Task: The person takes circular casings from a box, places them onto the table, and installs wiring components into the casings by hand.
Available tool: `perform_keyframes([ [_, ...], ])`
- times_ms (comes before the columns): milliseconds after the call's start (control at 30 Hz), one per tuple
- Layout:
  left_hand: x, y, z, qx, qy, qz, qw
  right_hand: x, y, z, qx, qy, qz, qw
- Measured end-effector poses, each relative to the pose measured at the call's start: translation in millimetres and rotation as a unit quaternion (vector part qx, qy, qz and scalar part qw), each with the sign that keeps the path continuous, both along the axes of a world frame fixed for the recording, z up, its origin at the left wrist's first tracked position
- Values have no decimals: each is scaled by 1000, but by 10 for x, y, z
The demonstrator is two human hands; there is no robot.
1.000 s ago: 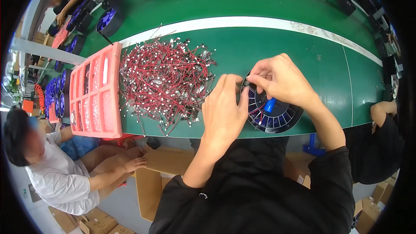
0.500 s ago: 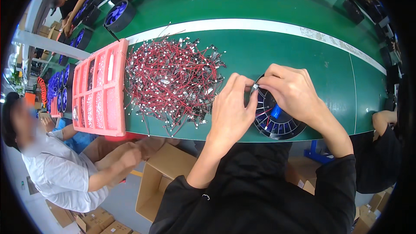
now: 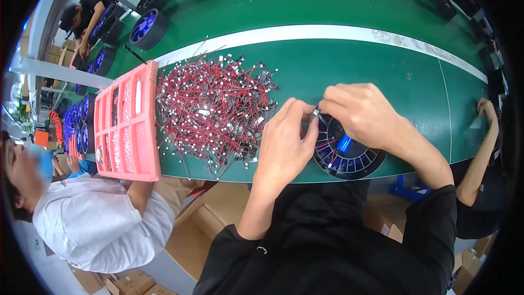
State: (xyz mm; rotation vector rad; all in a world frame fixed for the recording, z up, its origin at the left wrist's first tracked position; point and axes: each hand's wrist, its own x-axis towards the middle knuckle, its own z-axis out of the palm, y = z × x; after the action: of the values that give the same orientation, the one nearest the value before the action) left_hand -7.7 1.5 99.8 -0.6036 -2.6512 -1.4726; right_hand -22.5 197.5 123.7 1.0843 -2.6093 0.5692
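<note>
My left hand point(image 3: 285, 145) and my right hand point(image 3: 360, 113) meet fingertip to fingertip, both pinching a small light-coloured wire connector point(image 3: 315, 112). Just under them, at the table's near edge, lies a round black fan housing point(image 3: 357, 170) with radial ribs. A blue cylinder point(image 3: 344, 143), battery-like, sits inside it, and beside this a short red wire ends in a white plug point(image 3: 330, 165). My right hand covers the housing's upper right part. Left of my left hand spreads a large tangled pile of red and black wire leads point(image 3: 213, 112) with white connectors.
A pink foam tray point(image 3: 154, 147) with compartments stands left of the pile. Finished-looking blue-bladed fans point(image 3: 146, 28) stand farther left. A person in a white shirt point(image 3: 103, 218) sits at the left; another person's arm point(image 3: 480, 158) reaches in at right. Cardboard boxes point(image 3: 202, 235) lie below the table.
My hands stay pinched on the connector and have shifted slightly left. The person at left has leaned nearer the table, and the arm at right has reached farther over it.
</note>
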Motion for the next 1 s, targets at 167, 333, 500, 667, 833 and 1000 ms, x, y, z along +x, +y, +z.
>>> perform_keyframes([
  [167, 36, -18, 30, 11, -35, 9, 999, -36, 44, -2, 62, 68, 66, 994],
  [333, 81, 53, 40, 13, -17, 45, 999, -47, 76, -8, 101, 98, 64, 988],
  [500, 32, 63, -9, -12, 7, 52, 999, -74, 82, 34, 98, 96, 39, 990],
  [667, 98, 29, -6, -61, 40, 57, 996, -28, 7, 111, 114, 90, 34, 989],
  [833, 121, 13, -94, -26, 20, 56, 998, 23, -94, 39, 66, 94, 9, 993],
  [1000, 99, 110, -121, -37, -4, 50, 998, 170, -128, 74, 62, 85, -45, 993],
])
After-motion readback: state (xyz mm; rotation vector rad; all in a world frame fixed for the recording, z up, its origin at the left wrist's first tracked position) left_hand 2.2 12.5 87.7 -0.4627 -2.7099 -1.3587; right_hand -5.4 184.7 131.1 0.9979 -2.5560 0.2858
